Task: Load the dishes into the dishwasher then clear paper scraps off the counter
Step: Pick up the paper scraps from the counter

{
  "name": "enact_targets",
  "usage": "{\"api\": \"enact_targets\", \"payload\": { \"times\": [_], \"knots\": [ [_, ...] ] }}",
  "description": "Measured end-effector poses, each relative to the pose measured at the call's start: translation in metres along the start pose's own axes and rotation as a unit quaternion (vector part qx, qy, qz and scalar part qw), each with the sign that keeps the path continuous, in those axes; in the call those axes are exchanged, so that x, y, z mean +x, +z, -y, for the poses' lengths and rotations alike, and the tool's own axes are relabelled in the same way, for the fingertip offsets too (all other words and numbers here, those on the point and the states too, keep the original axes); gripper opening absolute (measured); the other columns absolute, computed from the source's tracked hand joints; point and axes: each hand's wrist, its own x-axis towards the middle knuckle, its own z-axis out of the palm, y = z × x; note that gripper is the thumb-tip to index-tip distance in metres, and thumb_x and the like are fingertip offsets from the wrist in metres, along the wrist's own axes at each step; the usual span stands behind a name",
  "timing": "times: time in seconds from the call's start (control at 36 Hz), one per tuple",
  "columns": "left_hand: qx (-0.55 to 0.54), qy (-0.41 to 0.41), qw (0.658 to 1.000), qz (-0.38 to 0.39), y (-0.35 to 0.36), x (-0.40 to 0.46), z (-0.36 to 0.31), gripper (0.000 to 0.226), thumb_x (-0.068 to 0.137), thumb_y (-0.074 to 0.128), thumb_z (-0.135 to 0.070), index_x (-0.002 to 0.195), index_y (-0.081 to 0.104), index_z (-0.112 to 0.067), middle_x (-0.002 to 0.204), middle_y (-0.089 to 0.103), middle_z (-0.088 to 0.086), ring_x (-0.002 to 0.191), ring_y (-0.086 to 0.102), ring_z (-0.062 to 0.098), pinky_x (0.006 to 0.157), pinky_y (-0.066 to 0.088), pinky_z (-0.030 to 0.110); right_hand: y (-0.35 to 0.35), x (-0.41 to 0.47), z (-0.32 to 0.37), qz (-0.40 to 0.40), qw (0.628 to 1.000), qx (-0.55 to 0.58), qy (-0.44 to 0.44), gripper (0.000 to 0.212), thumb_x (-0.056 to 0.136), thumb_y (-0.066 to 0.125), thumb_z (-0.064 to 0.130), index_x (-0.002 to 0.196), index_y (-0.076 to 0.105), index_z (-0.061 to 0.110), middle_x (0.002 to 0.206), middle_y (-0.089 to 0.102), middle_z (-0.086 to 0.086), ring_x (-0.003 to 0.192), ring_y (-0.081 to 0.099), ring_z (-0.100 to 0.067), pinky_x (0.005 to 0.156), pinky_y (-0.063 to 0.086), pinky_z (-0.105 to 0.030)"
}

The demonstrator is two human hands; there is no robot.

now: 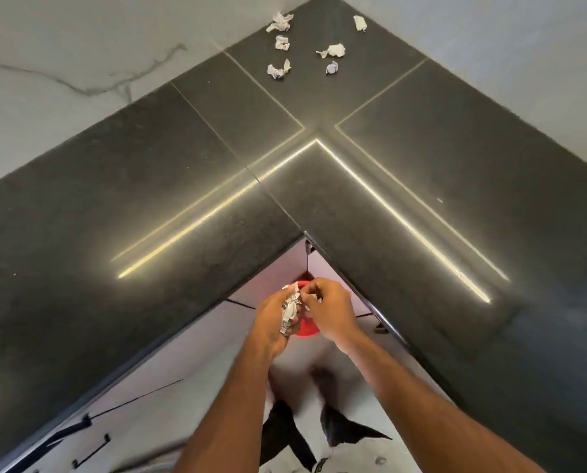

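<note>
both hands are working at lower centre: left hand (274, 322) gripping a paper wad (290, 314), right hand (329, 310) pinching it above a red bin (307, 327). six paper scraps (280, 71) are still lying on the worktop (183, 186) at upper centre; the scrap clearing looks partly done, dishwasher unseen.

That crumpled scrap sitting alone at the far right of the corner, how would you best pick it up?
Pinch the lone paper scrap across its narrow middle, coming straight down from above. It lies loose on the dark counter near the wall, apart from the other scraps, so nothing crowds the fingers. It is soft and crumpled, so a light fingertip pinch should do.
</note>
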Motion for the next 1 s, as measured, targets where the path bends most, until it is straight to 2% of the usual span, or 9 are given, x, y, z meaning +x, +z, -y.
{"api": "enact_targets", "payload": {
  "times": [0.08, 0.19, 0.28, 0.39, 0.5, 0.75, 0.83, 0.92, 1.0],
  "knots": [
    [-0.012, -0.028, 1.000, -0.004, -0.013, 0.016, 0.025, 0.019, 0.099, 0.056, -0.022, 0.087, 0.063, -0.009, 0.058, 0.058, 0.004, 0.036, 0.045, 0.009, 0.032, 0.026, 0.015, 0.010, -0.006, -0.022, 0.020, 0.998, 0.057, 0.036, 0.025, 0.083, 0.061, 0.002, 0.075, 0.069, 0.024, 0.077, 0.069, 0.010, 0.075, 0.063, -0.005, 0.068, 0.048, -0.017],
    [-0.041, -0.047, 0.997, -0.034, -0.031, 0.045, 0.057, 0.019, 0.092, 0.065, -0.026, 0.091, 0.063, -0.007, 0.064, 0.058, 0.007, 0.037, 0.046, 0.011, 0.032, 0.028, 0.016, 0.030, -0.003, -0.055, 0.027, 0.976, 0.170, 0.132, 0.018, 0.081, 0.069, 0.009, 0.080, 0.074, 0.027, 0.086, 0.074, 0.003, 0.084, 0.071, -0.020, 0.077, 0.061, -0.040],
    [-0.055, -0.058, 0.995, -0.063, -0.043, 0.066, 0.076, 0.014, 0.091, 0.065, -0.026, 0.092, 0.063, -0.012, 0.063, 0.051, 0.006, 0.040, 0.044, 0.012, 0.033, 0.027, 0.016, 0.047, 0.009, -0.079, 0.026, 0.930, 0.265, 0.254, 0.027, 0.090, 0.056, -0.006, 0.088, 0.072, 0.015, 0.086, 0.069, -0.005, 0.074, 0.061, -0.019, 0.062, 0.052, -0.033],
    [-0.077, -0.068, 0.990, -0.101, -0.054, 0.095, 0.097, 0.016, 0.095, 0.064, -0.025, 0.083, 0.062, -0.013, 0.062, 0.049, 0.004, 0.046, 0.043, 0.014, 0.037, 0.027, 0.018, 0.072, 0.034, -0.121, 0.011, 0.895, 0.279, 0.348, 0.027, 0.087, 0.056, -0.001, 0.097, 0.070, 0.019, 0.094, 0.070, -0.009, 0.076, 0.056, -0.022, 0.066, 0.049, -0.034],
    [-0.106, -0.083, 0.984, -0.120, -0.060, 0.132, 0.117, 0.027, 0.095, 0.064, -0.027, 0.073, 0.058, -0.013, 0.058, 0.052, 0.005, 0.043, 0.041, 0.015, 0.034, 0.027, 0.017, 0.096, 0.056, -0.147, -0.021, 0.862, 0.345, 0.370, 0.029, 0.089, 0.051, -0.003, 0.106, 0.067, 0.014, 0.100, 0.071, -0.014, 0.083, 0.063, -0.028, 0.077, 0.058, -0.043],
    [-0.150, -0.066, 0.978, -0.127, -0.070, 0.207, 0.160, 0.035, 0.098, 0.057, -0.035, 0.069, 0.049, -0.016, 0.055, 0.052, 0.007, 0.031, 0.038, 0.010, 0.031, 0.022, 0.011, 0.148, 0.093, -0.191, -0.074, 0.818, 0.438, 0.365, 0.024, 0.099, 0.045, 0.001, 0.117, 0.058, 0.010, 0.084, 0.058, -0.003, 0.066, 0.057, -0.014, 0.058, 0.048, -0.027],
    [-0.133, -0.072, 0.977, -0.148, -0.069, 0.227, 0.171, 0.027, 0.092, 0.066, -0.036, 0.079, 0.062, -0.013, 0.070, 0.064, 0.012, 0.052, 0.056, 0.021, 0.044, 0.042, 0.021, 0.167, 0.107, -0.207, -0.094, 0.789, 0.482, 0.371, 0.017, 0.094, 0.052, 0.006, 0.099, 0.067, 0.013, 0.081, 0.061, -0.008, 0.055, 0.063, -0.016, 0.048, 0.048, -0.022],
    [-0.167, -0.052, 0.973, -0.153, -0.066, 0.242, 0.181, 0.029, 0.089, 0.070, -0.029, 0.102, 0.071, -0.002, 0.101, 0.073, 0.020, 0.089, 0.070, 0.036, 0.088, 0.056, 0.046, 0.201, 0.133, -0.254, -0.087, 0.790, 0.499, 0.344, 0.022, 0.078, 0.063, 0.025, 0.093, 0.072, 0.012, 0.099, 0.066, -0.019, 0.071, 0.068, -0.025, 0.059, 0.052, -0.030],
    [-0.157, -0.042, 0.969, -0.184, -0.065, 0.258, 0.187, 0.027, 0.092, 0.068, -0.026, 0.104, 0.070, -0.001, 0.102, 0.072, 0.022, 0.091, 0.069, 0.036, 0.089, 0.056, 0.047, 0.205, 0.142, -0.257, -0.083, 0.777, 0.506, 0.365, 0.034, 0.068, 0.067, 0.021, 0.097, 0.071, 0.004, 0.092, 0.070, -0.020, 0.068, 0.069, -0.028, 0.058, 0.054, -0.030]
  ]
}}
